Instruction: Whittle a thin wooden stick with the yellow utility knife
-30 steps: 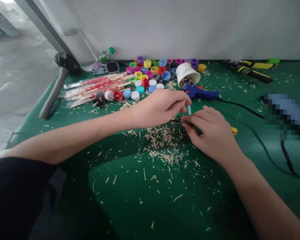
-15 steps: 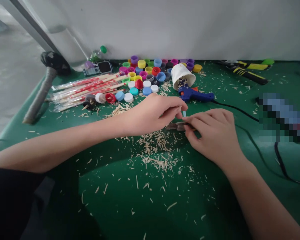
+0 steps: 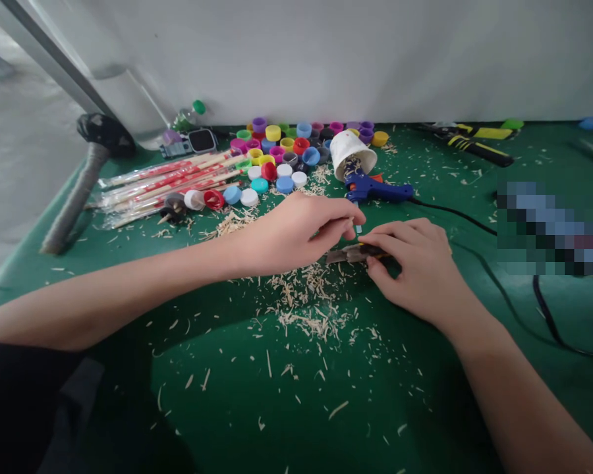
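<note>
My right hand (image 3: 415,270) has its thumb and fingers around the black and yellow handle of a utility knife (image 3: 343,255), whose blade points left, low over the green table. Just left of it, my left hand (image 3: 309,230) is closed in a pinch, palm down. A small pale bit shows at its fingertips, too hidden to name. Pale wood shavings (image 3: 311,322) lie scattered below both hands. Beyond the fingers rests a blue glue gun (image 3: 380,189), its front end inside a tilted white cup (image 3: 348,155) with shavings in it.
Many coloured bottle caps (image 3: 284,184) stand at the back. Wrapped chopsticks (image 3: 172,181) and a hammer (image 3: 79,191) with a grey handle lie at left. Yellow-black pliers (image 3: 479,150) lie back right. A black cord (image 3: 454,214) runs right from the glue gun, towards a blurred-out object (image 3: 548,227).
The whole view has shifted slightly, so the things at the back appear a little further left and lower. Both hands keep nearly the same pose, with the knife still in the right.
</note>
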The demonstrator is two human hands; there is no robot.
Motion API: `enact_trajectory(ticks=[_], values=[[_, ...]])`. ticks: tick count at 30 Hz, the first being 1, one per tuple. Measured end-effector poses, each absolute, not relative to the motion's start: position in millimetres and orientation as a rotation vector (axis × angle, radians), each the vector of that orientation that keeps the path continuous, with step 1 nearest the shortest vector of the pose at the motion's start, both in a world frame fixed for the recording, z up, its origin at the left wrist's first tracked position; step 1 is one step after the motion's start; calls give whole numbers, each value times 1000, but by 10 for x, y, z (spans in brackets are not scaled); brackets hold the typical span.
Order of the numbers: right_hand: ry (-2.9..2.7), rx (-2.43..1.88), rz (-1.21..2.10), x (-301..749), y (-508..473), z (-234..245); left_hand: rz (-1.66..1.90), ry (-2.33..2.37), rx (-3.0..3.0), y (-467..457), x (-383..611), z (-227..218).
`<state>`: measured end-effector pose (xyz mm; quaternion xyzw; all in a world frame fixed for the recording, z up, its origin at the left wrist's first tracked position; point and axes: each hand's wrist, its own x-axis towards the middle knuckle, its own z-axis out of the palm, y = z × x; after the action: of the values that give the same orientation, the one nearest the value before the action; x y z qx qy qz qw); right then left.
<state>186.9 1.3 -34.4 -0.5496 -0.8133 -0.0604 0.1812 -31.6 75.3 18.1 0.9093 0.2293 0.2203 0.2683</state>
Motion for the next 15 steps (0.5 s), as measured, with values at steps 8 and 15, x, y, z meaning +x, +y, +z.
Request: enact_trajectory(ticks=[8,15], values=[[-2259,-1619,-117,1834,-23,-312,572,640,2436,775,-325,176],[-2279,-1666,-131,1753,-40,-267,550,625,2491,876,-333,190]])
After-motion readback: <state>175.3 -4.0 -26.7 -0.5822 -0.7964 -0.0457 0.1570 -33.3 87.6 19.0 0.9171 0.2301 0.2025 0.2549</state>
